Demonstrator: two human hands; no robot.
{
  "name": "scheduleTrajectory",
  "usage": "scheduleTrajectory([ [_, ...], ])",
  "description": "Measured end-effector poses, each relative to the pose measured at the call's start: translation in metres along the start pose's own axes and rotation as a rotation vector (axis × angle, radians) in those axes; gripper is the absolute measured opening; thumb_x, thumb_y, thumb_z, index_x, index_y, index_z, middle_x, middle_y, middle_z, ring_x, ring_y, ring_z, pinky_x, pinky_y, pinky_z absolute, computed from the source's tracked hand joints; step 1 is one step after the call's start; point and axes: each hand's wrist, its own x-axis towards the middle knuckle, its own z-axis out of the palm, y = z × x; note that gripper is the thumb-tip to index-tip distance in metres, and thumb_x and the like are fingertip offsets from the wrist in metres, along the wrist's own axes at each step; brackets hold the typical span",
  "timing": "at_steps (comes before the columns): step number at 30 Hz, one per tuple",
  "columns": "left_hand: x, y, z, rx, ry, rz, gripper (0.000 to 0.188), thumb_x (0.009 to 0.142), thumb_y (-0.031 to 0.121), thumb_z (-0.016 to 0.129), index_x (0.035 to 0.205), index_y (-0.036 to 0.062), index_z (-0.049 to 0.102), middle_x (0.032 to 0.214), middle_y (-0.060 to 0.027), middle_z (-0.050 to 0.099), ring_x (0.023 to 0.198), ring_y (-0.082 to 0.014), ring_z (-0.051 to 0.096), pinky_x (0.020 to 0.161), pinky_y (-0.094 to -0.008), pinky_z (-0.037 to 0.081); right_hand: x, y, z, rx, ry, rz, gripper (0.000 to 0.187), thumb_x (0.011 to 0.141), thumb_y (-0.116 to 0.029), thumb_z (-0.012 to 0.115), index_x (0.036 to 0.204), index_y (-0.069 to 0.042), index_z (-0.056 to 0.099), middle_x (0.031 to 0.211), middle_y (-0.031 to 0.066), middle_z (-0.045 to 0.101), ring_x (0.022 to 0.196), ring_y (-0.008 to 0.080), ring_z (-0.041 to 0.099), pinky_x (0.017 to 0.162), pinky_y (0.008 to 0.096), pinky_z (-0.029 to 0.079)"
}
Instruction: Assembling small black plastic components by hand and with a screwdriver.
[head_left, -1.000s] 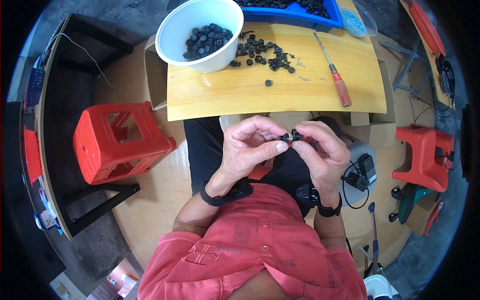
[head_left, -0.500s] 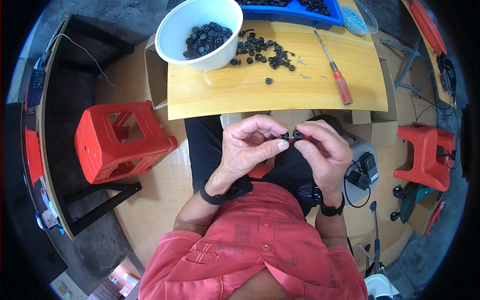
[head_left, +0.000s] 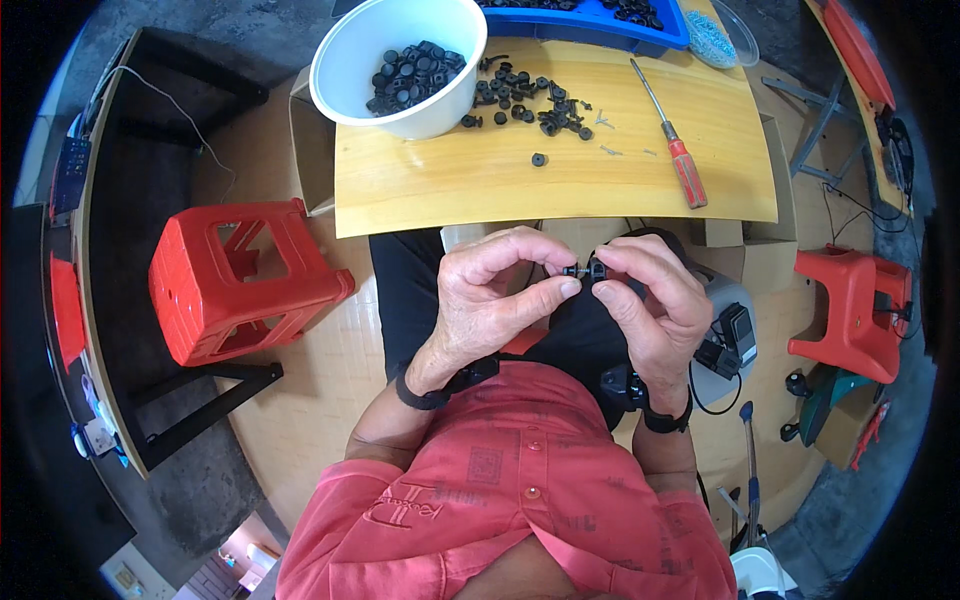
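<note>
Above the lap, at the frame's centre, the left hand [head_left: 495, 300] pinches a small black part [head_left: 585, 270] between thumb and forefinger, while the right hand [head_left: 650, 305], fingertips closed, grips the same piece from its 3 o'clock side. At 12 o'clock lies a wooden board [head_left: 450, 185] carrying a white bowl [head_left: 350, 50] of black parts, loose pieces and a red-handled screwdriver [head_left: 672, 150].

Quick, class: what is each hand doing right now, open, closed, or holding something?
Left hand: closed, fingertips pinching the small black part.
Right hand: closed, pinching the same small black part from the other side.
</note>
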Motion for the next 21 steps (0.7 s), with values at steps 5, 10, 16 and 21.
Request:
scheduleTrajectory([
  [5,0.0011,0.0030,-0.0005,0.053,-0.009,0.022,0.018,0.073,-0.004,0.071,0.089,-0.0021,0.065,0.081,-0.0067,0.063,0.076,-0.0113,0.058,0.069,-0.0238,0.046,0.0005,0.0000,0.0000,-0.017,-0.014,-0.015,0.028,0.070,0.001,0.071,0.098,0.000,0.066,0.088,0.0097,0.063,0.070,0.0137,0.057,0.061,0.0238,0.046],
  [10,0.0012,0.0029,0.0001,0.057,-0.016,0.023,0.017,0.073,-0.004,0.071,0.088,-0.0021,0.065,0.081,-0.0070,0.064,0.075,-0.0115,0.059,0.068,-0.0239,0.047,-0.0007,0.0010,0.0004,0.002,-0.034,-0.011,0.028,0.070,0.000,0.071,0.098,0.000,0.066,0.088,0.0097,0.063,0.068,0.0139,0.056,0.060,0.0237,0.045],
  [16,0.0005,0.0043,0.0012,0.057,-0.021,0.001,0.017,0.072,-0.003,0.072,0.088,-0.0017,0.065,0.080,-0.0067,0.065,0.074,-0.0113,0.060,0.067,-0.0235,0.048,-0.0015,0.0005,0.0011,0.010,-0.031,-0.013,0.027,0.070,0.000,0.071,0.097,0.001,0.065,0.087,0.0103,0.063,0.069,0.0149,0.058,0.060,0.0245,0.046],
  [21,0.0014,0.0063,0.0004,0.123,-0.046,0.014,0.016,0.072,-0.002,0.072,0.087,-0.0013,0.066,0.079,-0.0066,0.066,0.072,-0.0110,0.061,0.066,-0.0230,0.048,-0.0021,0.0017,0.0014,0.027,-0.026,-0.022,0.026,0.070,0.001,0.071,0.095,0.001,0.065,0.085,0.0108,0.064,0.071,0.0166,0.059,0.061,0.0251,0.047],
])
